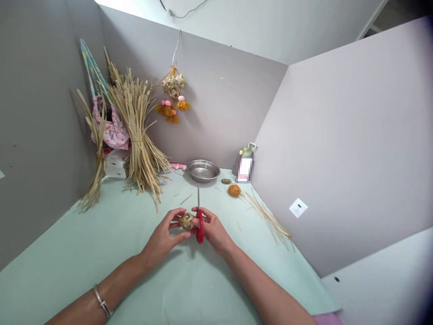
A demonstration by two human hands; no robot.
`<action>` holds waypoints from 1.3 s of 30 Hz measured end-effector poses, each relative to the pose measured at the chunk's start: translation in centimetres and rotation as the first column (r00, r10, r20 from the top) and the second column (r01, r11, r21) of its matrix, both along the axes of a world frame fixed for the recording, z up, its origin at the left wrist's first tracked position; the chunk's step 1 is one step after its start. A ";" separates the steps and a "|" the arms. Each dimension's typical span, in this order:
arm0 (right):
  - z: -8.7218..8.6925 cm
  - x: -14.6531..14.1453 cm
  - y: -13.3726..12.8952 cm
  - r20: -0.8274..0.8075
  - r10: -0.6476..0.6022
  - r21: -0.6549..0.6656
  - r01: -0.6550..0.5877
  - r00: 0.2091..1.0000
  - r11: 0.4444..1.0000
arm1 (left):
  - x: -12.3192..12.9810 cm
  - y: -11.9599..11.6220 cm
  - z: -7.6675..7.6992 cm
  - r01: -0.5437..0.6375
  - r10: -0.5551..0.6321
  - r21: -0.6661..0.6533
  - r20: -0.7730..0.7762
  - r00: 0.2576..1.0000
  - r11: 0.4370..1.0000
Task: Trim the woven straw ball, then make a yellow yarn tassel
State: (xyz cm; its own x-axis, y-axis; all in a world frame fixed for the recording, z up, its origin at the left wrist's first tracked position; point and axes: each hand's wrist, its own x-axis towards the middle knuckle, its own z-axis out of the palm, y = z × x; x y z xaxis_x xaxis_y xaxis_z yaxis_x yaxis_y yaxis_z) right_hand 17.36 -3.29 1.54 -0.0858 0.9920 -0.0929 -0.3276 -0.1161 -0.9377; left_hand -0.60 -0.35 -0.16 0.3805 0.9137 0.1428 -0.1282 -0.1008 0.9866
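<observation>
Between my two hands is a small woven straw ball (186, 221), held above the light green table. The fingers of my left hand (168, 233) curl around its left side, with the thumb below. My right hand (214, 230) grips a pair of red-handled scissors (200, 228), blades pointing away from me and looking closed. Fingertips of the right hand also reach the ball's right side. Just beyond lie a few short straw scraps (186, 199) on the table.
A metal bowl (203, 171) stands at the back, with an orange yarn ball (234, 190) to its right. Straw strips (269, 216) lie along the right wall. Large straw bundles (137, 122) lean at the left. Woven balls with tassels (173, 85) hang on the back wall.
</observation>
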 end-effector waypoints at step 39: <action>0.0 0.3 -0.1 -0.126 0.128 0.036 -0.124 0.984 0.992 | -0.5 -0.1 0.1 0.055 0.050 0.420 -0.235 0.971 0.906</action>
